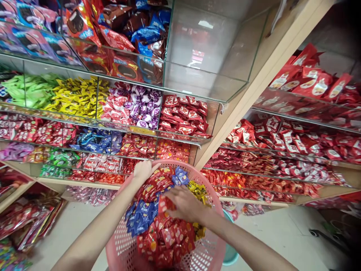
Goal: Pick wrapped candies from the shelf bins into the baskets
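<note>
A pink perforated plastic basket is in front of me, holding wrapped candies in several colours. My left hand is closed over its far rim, left of the middle. Inside the basket, my right hand has its fingers curled on red candy packets; its fingertips are partly hidden. Blue candy packets lie left of that hand, and a smaller blue group lies beyond it. Yellow candies are at the right side. More red packets cover the near part.
Glass-fronted shelves of sorted candies rise just beyond the basket. A wooden post divides them from more red-candy shelves on the right. A teal tub stands below the basket on the pale floor. Bagged goods lie at left.
</note>
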A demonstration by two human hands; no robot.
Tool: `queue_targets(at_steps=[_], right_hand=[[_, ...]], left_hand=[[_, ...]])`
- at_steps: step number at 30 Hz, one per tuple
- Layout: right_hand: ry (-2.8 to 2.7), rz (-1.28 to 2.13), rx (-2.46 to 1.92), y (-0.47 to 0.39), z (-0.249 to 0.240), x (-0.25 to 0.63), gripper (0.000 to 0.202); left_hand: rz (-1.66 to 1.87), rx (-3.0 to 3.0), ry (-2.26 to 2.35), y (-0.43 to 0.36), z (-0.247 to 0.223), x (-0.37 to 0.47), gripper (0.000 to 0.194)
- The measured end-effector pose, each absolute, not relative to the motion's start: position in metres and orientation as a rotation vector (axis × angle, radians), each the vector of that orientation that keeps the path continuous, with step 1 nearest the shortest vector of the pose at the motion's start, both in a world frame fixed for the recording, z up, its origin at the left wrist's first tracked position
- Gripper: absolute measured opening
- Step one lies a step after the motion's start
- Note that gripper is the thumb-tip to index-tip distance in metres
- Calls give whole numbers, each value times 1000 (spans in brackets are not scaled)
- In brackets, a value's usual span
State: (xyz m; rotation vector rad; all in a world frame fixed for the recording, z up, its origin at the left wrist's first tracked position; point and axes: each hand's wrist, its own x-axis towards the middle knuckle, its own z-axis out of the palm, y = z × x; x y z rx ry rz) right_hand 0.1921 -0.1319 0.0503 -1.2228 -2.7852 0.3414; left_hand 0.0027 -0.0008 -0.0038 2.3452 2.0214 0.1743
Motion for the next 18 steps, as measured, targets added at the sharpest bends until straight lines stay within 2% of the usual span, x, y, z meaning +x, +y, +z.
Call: queue_targets(at_steps=[5, 14, 18], right_hand=[[-2968, 247, -1249, -177, 34, 184, 33], [-3045, 113, -1233, -196, 31, 171, 30], [-3039, 138, -1225, -197, 33, 172, 40]], left_hand=[[169, 2327, 2020, -1, -4, 3, 79], [189, 2348, 2015, -2, -3, 3, 77], [190, 2347, 2011, -2, -3, 3, 77]])
